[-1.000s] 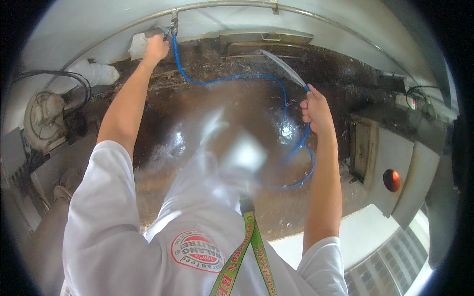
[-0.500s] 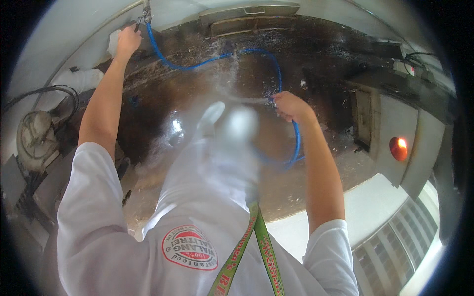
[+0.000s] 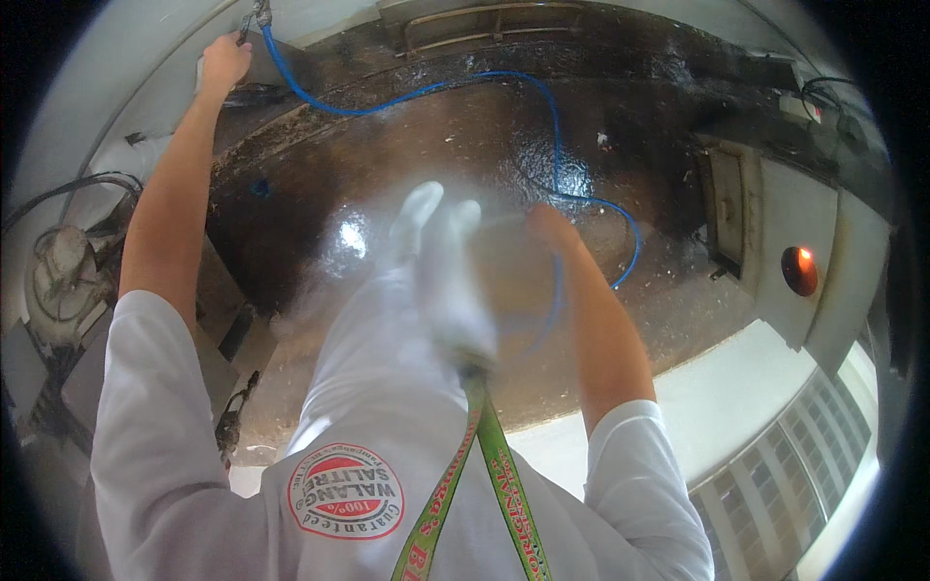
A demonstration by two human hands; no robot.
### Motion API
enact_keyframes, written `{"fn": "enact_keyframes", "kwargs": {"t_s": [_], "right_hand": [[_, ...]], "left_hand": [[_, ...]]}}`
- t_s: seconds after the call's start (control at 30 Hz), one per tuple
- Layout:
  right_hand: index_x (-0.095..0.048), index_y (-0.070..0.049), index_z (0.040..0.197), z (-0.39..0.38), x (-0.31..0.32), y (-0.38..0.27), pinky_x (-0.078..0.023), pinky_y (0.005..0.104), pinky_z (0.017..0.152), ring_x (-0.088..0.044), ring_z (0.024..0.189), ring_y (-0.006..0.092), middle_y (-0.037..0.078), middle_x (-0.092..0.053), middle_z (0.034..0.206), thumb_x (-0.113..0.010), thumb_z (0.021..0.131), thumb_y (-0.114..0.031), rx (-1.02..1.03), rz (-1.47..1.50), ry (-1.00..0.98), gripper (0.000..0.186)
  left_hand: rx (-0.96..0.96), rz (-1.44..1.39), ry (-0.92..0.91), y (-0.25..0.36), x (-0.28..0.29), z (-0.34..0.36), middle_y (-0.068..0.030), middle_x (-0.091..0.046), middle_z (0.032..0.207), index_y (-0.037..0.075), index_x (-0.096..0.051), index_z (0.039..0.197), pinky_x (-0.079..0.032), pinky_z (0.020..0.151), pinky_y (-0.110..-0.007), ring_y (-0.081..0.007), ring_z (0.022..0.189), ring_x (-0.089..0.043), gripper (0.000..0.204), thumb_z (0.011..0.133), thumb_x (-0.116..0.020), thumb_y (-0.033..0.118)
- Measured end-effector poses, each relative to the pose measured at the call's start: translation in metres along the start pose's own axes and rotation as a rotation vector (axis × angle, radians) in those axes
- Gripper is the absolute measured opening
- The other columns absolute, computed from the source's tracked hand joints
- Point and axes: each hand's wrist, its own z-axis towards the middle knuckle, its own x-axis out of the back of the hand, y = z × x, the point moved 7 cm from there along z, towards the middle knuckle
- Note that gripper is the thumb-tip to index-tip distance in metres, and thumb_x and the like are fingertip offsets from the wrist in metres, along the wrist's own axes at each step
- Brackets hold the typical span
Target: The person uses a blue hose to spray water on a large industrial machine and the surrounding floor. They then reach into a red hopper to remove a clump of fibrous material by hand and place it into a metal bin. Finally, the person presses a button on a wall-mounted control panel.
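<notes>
My left hand [image 3: 226,64] is closed at the handle of a metal tap [image 3: 263,14] on the wall at the upper left. From that tap a blue hose [image 3: 368,110] runs across the wet brown floor [image 3: 339,160] and bends round on the right. Near the middle, my right hand [image 3: 552,229] is closed round the hose's free end; motion blurs its fingers. A loop of hose shows faintly below it. A pale, smeared streak left of this hand looks like water. My white shoes [image 3: 419,208] stand just left of it.
A pale cabinet [image 3: 790,252] with a glowing orange round opening [image 3: 800,271] stands on the right. Black cables [image 3: 823,92] hang above it. On the left are a dirty round machine part [image 3: 63,271] and a dark hose [image 3: 73,186]. A green lanyard [image 3: 475,416] hangs before me.
My right hand has drawn nearer to me and slightly left, and the hose's bend lies differently on the floor. The water stream has left the far floor. My left hand stays at the tap.
</notes>
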Motion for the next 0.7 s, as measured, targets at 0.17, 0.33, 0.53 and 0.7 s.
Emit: {"fn": "enact_keyframes", "kwargs": {"t_s": [0.17, 0.33, 0.53, 0.7], "right_hand": [[-0.066, 0.005, 0.069, -0.010, 0.010, -0.017, -0.060, 0.0448, 0.055, -0.070, 0.053, 0.0320, 0.027, -0.067, 0.069, -0.056, 0.091, -0.014, -0.029, -0.083, 0.096, 0.031], [-0.072, 0.003, 0.082, -0.004, 0.002, -0.002, -0.061, 0.0456, 0.062, -0.073, 0.070, 0.0324, 0.024, -0.072, 0.088, -0.061, 0.090, -0.019, 0.004, -0.321, 0.152, 0.026], [-0.080, -0.002, 0.089, 0.020, 0.056, -0.047, -0.061, 0.0490, 0.077, -0.075, 0.089, 0.0378, 0.020, -0.076, 0.100, -0.066, 0.087, -0.025, -0.154, -0.057, 0.291, 0.026], [-0.056, 0.003, 0.135, -0.039, 0.212, -0.161, -0.060, 0.0495, 0.067, -0.073, 0.086, 0.0393, 0.030, -0.070, 0.113, -0.056, 0.093, -0.009, -0.283, 0.756, 0.598, 0.043]], "left_hand": [[-0.062, 0.070, -0.050, -0.008, 0.002, 0.007, -0.0252, -0.068, 0.129, 0.004, -0.067, 0.134, -0.049, 0.107, -0.048, -0.0430, 0.123, -0.063, 0.049, 0.095, -0.067, 0.033], [-0.054, 0.079, -0.159, 0.013, 0.008, 0.011, -0.0258, -0.070, 0.122, 0.001, -0.070, 0.124, -0.051, 0.102, -0.050, -0.0450, 0.119, -0.064, 0.045, 0.095, -0.065, 0.035], [-0.202, 0.146, -0.139, -0.083, -0.016, 0.063, -0.0252, -0.071, 0.102, -0.002, -0.070, 0.108, -0.051, 0.083, -0.051, -0.0412, 0.096, -0.068, 0.051, 0.098, -0.065, 0.047], [-0.251, 0.295, -0.113, -0.151, -0.034, 0.060, -0.0284, -0.069, 0.105, -0.003, -0.067, 0.124, -0.051, 0.087, -0.054, -0.0459, 0.102, -0.066, 0.032, 0.104, -0.055, 0.019]]}}
